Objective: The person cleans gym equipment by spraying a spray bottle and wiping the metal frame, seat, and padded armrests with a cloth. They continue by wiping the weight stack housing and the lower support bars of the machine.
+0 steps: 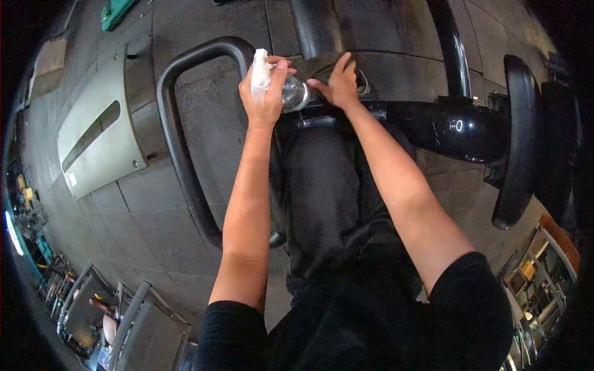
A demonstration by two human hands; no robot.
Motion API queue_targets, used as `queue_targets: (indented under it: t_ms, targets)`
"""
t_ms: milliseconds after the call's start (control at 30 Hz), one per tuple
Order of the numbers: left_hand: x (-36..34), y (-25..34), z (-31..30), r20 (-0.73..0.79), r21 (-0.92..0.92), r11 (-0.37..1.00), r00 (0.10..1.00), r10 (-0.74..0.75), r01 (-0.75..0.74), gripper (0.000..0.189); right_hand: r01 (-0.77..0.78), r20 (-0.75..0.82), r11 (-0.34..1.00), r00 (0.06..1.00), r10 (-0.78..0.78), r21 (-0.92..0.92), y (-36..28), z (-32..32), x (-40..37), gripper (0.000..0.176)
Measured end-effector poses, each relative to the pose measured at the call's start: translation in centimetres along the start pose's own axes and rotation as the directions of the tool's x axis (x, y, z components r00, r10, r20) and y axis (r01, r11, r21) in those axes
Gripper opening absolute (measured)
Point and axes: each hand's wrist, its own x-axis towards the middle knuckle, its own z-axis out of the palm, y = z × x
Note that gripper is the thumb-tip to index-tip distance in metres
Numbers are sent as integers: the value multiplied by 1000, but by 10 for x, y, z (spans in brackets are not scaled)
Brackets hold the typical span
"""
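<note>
- One bent black tube (pixel 174 123), partly hidden behind the left hand (pixel 265 110) and arm
- One glossy black beam (pixel 433 130), partly covered by the right hand (pixel 339 88) and wrist
- One pale slotted panel (pixel 99 148)
- Two hands: left curled around the spray bottle (pixel 294 93), right spread above a murky dark shape (pixel 317 67), contact unclear
- One clear, white-topped bottle, between tube and right hand

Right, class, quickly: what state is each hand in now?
Left hand: closed around a clear spray bottle with a white trigger head.
Right hand: open, with nothing visibly held.
</note>
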Motion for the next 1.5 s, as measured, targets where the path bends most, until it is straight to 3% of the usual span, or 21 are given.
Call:
queue_targets:
  t_ms: [33, 100, 167, 233, 333, 367, 433, 500, 633, 733, 833, 1033, 1067, 1100, 1133, 1167, 1233, 1300, 1400, 1467, 1500]
  targets:
    - [0, 1, 0, 3, -4, 1000, 1000, 9, -9, 17, 2, -10, 1000, 1000, -2, 0, 17, 1, 8, 138]
    - [0, 4, 0, 20, 61, 998, 999, -29, 28, 24, -149, 244, 886, 969, 42, 439, 55, 6, 38, 131]
    - [-2, 1, -2, 27, 41, 999, 999, -27, 26, 24, -377, 462, 707, 883, 80, 598, 56, -25, 38, 82]
    - [-1, 0, -1, 25, 18, 1000, 1000, -19, 18, 24, -434, 369, 734, 891, 264, 523, 53, -31, 40, 69]
    - [0, -2, -1, 18, 23, 999, 999, -30, 29, 23, -368, 277, 790, 925, 259, 490, 37, -37, 29, 66]
    - [-1, -3, -1, 13, 4, 999, 999, -34, 33, 22, -205, 39, 955, 979, 201, 216, 51, -3, 42, 65]
    - [-1, -3, 0, -5, -6, 1000, 1000, -9, 9, 19, -240, 41, 960, 971, 237, 144, 27, 3, 26, 83]
    - [-2, -4, 0, -4, 58, 998, 1000, -15, 15, 19, -185, -131, 982, 973, 190, 47, 6, 14, 3, 105]
    - [-1, -9, 0, 34, -24, 999, 999, -21, 22, 21, -216, -7, 973, 976, 218, 86, -2, 2, -2, 116]
    - [-4, -2, 0, 61, -9, 1000, 998, -20, 21, 22, -75, -36, 989, 997, 71, -124, -8, -2, -18, 132]
    - [-3, 2, 3, 51, -1, 1000, 998, -28, 29, 22, -166, -35, 942, 986, 163, -292, -23, -2, -17, 142]
    - [-4, -5, -1, 9, 7, 997, 997, -74, 74, 24, -56, 138, 998, 989, 52, 24, 14, -22, 0, 144]
    - [-3, -6, -1, 3, 6, 999, 999, -45, 45, 23, 91, 94, 995, 992, -86, -47, 39, 1, 22, 131]
    - [-3, -8, -2, 12, 12, 1000, 1000, -25, 25, 23, 182, 128, 982, 974, -186, 42, 58, 8, 39, 128]
    - [-4, -7, -1, -2, 23, 999, 999, -35, 35, 23, 185, 131, 966, 969, -210, 182, 85, 24, 61, 107]
    - [-5, -6, 0, -15, 34, 998, 999, -46, 46, 23, 84, 242, 939, 955, -171, 333, 68, -33, 33, 90]
    - [-3, -9, 0, 1, 53, 998, 999, -35, 35, 23, -101, 316, 871, 947, -65, 481, 100, -10, 60, 70]
    - [-2, -8, 0, 11, 66, 998, 1000, -11, 10, 23, -224, 324, 870, 943, 79, 439, 100, -18, 57, 61]
    - [-4, -10, -2, 8, 34, 999, 1000, -27, 26, 24, -251, 247, 864, 957, 153, 437, 82, -29, 40, 63]
    - [-3, -6, 1, 10, -20, 999, 1000, -29, 29, 21, -59, 289, 988, 957, 15, 143, 64, -35, 34, 81]
    - [-2, -6, 2, 8, -23, 999, 999, -32, 32, 21, 211, 210, 976, 953, -218, 55, 42, -35, 11, 113]
